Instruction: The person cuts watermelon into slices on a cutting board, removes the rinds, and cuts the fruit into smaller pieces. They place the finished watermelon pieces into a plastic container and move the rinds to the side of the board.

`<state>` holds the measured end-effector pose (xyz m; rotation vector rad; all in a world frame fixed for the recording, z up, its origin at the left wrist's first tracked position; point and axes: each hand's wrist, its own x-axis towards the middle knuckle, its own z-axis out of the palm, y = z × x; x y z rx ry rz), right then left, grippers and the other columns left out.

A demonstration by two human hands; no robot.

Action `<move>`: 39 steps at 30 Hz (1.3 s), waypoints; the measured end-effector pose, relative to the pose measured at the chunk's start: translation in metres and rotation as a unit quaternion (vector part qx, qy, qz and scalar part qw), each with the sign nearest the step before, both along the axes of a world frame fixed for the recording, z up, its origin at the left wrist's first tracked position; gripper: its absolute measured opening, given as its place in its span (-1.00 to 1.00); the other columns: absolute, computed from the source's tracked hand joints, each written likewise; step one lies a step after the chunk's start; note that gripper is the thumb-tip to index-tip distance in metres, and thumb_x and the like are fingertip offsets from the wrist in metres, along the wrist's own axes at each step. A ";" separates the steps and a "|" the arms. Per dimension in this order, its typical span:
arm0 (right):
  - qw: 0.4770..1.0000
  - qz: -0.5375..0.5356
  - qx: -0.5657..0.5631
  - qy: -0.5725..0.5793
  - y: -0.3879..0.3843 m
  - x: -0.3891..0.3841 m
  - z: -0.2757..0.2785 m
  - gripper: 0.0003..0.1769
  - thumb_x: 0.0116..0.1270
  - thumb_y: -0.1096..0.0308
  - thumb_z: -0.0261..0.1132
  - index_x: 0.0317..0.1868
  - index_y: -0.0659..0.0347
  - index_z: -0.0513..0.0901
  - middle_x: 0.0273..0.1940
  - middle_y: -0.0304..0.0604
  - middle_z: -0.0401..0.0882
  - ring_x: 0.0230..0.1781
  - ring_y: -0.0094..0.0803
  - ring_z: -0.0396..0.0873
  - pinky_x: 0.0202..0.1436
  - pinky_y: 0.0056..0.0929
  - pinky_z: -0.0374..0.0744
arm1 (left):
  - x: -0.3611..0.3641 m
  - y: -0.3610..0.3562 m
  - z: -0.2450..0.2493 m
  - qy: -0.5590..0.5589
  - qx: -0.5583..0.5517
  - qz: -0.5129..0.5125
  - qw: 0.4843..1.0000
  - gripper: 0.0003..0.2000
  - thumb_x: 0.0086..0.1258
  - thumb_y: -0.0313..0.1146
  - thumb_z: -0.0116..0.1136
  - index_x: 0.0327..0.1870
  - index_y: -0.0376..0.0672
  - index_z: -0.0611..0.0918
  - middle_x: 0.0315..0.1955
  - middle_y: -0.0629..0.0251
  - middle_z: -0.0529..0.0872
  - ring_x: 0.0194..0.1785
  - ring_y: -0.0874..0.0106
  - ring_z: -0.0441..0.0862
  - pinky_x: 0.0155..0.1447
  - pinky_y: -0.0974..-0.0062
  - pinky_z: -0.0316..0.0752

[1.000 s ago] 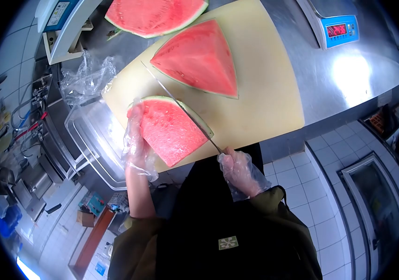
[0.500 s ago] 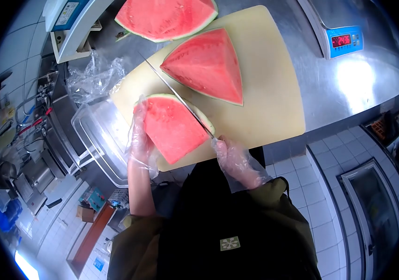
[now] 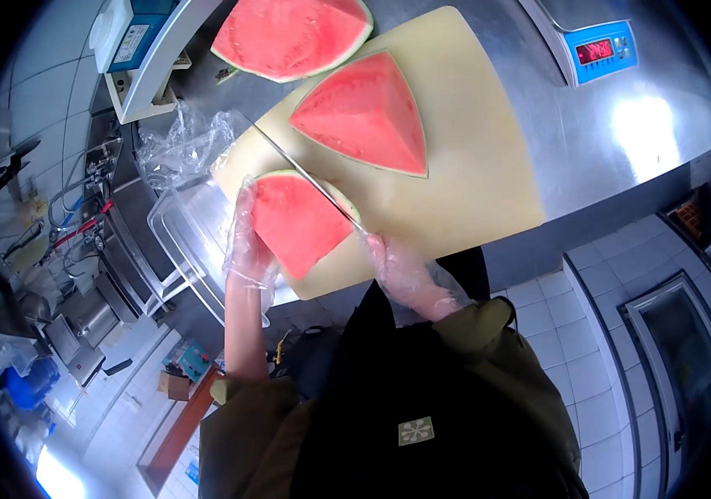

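The right hand [image 3: 398, 268] wore a thin, clear plastic glove. It was curled tight around the handle of a long knife [image 3: 305, 179]. The handle was hidden inside the hand, so only the blade showed. The blade ran up and away from the hand, along the green rind side of a small watermelon wedge [image 3: 297, 223]. It was hard to tell how deep the blade sat in the fruit.

The left hand [image 3: 246, 241] wore the same kind of glove. Its fingers were close together and pressed flat against the far side of the small wedge, holding it in place. The loose glove made each finger hard to see.

The small wedge lay red side up on the near corner of a pale yellow cutting board [image 3: 472, 175]. A bigger watermelon wedge [image 3: 364, 116] lay further up the board, apart from the small one. Past the board's far edge sat a watermelon half [image 3: 289, 33]. Its top was cut off by the edge of the picture.

The board rested on a shiny steel table [image 3: 621, 141]. A blue scale [image 3: 600, 51] stood on the table off to the right. Its red numbers were too small to read, and most of its pan was out of the picture. Beside the left hand was a clear plastic tray [image 3: 185, 229], and behind it lay some crumpled plastic wrap [image 3: 185, 141]. The person's dark apron hid the floor below.
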<state>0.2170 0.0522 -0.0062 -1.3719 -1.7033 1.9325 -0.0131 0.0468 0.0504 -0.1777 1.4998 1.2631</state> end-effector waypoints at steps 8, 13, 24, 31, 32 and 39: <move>0.997 0.062 -0.028 -0.025 0.012 -0.010 -0.011 -0.43 0.56 0.00 -0.12 -0.23 0.36 0.60 -0.34 0.26 0.60 -0.27 0.26 0.54 -0.18 0.04 0.47 | -0.009 -0.004 -0.008 -0.002 -0.014 -0.021 1.000 -0.43 0.38 0.15 0.14 0.19 -0.13 0.52 0.06 0.20 0.66 0.09 0.30 0.65 0.20 0.23 0.58; 0.999 0.041 -0.009 -0.011 0.014 -0.017 -0.009 -0.44 0.55 0.01 -0.09 -0.28 0.34 0.60 -0.39 0.25 0.59 -0.31 0.26 0.54 -0.21 0.05 0.47 | -0.018 -0.003 -0.010 -0.036 -0.022 0.009 0.999 -0.56 0.40 0.02 0.17 0.12 -0.12 0.55 -0.01 0.20 0.68 0.00 0.30 0.67 0.13 0.22 0.61; 0.998 0.041 0.021 -0.041 0.011 -0.024 -0.019 -0.43 0.53 -0.02 -0.04 -0.35 0.33 0.62 -0.43 0.25 0.57 -0.35 0.25 0.54 -0.26 0.05 0.46 | -0.017 -0.011 -0.012 -0.056 0.021 0.001 0.998 -0.48 0.39 0.06 0.17 0.17 -0.16 0.53 0.04 0.19 0.67 0.07 0.30 0.65 0.20 0.22 0.57; 0.998 0.050 0.042 -0.002 0.015 -0.030 -0.029 -0.32 0.53 -0.13 -0.15 -0.33 0.31 0.65 -0.41 0.23 0.59 -0.33 0.25 0.55 -0.24 0.06 0.46 | -0.026 -0.008 -0.013 -0.070 0.024 -0.026 0.997 -0.46 0.42 0.11 0.09 0.18 -0.17 0.53 0.09 0.18 0.65 0.11 0.27 0.63 0.22 0.21 0.54; 0.998 0.055 0.028 -0.022 0.006 -0.028 -0.025 -0.31 0.53 -0.14 -0.16 -0.33 0.30 0.65 -0.41 0.22 0.59 -0.33 0.24 0.56 -0.24 0.05 0.47 | -0.029 -0.008 -0.012 -0.076 0.012 -0.032 0.997 -0.46 0.43 0.11 0.07 0.19 -0.17 0.52 0.09 0.18 0.65 0.12 0.27 0.63 0.22 0.21 0.55; 0.993 0.069 -0.021 -0.098 0.028 -0.035 -0.009 -0.27 0.54 -0.19 -0.18 -0.39 0.27 0.62 -0.55 0.08 0.56 -0.48 0.10 0.54 -0.31 -0.06 0.48 | -0.042 0.005 0.011 -0.062 -0.116 -0.136 0.982 -0.28 0.34 0.28 0.04 0.35 -0.09 0.38 0.16 0.16 0.57 0.11 0.20 0.63 0.22 0.08 0.52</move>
